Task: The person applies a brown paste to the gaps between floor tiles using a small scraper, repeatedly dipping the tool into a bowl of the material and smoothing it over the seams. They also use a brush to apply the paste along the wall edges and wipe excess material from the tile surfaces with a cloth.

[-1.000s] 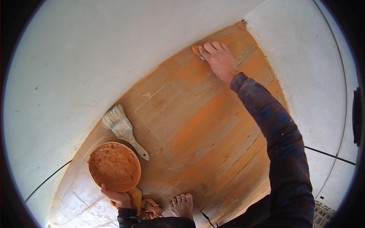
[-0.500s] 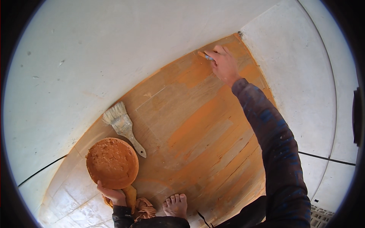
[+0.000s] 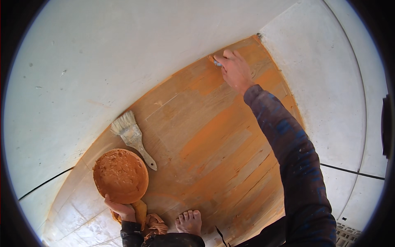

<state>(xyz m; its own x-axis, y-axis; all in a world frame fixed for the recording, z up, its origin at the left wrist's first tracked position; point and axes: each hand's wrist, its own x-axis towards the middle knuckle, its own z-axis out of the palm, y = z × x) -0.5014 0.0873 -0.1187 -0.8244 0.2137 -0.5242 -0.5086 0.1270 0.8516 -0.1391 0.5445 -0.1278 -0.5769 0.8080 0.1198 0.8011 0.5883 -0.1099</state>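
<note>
My left hand grips the near rim of a round orange bowl, its thumb over the edge. Thick orange putty lies inside the bowl. My right arm stretches to the far end of the wooden floor. There my right hand is closed on a putty knife with a bluish handle; its orange-smeared end is at the floor beside the left wall, partly hidden by my fingers. Orange streaks cover much of the planks.
A wide paintbrush with pale bristles lies just beyond the bowl. Crumpled orange cloth and a yellowish cloth sit by my left wrist. My bare foot stands on the planks. White walls close in on both sides, meeting at the far corner.
My right hand has moved slightly left along the wall edge with the putty knife, and the forearm has followed. The left hand and bowl stay nearly in place.
</note>
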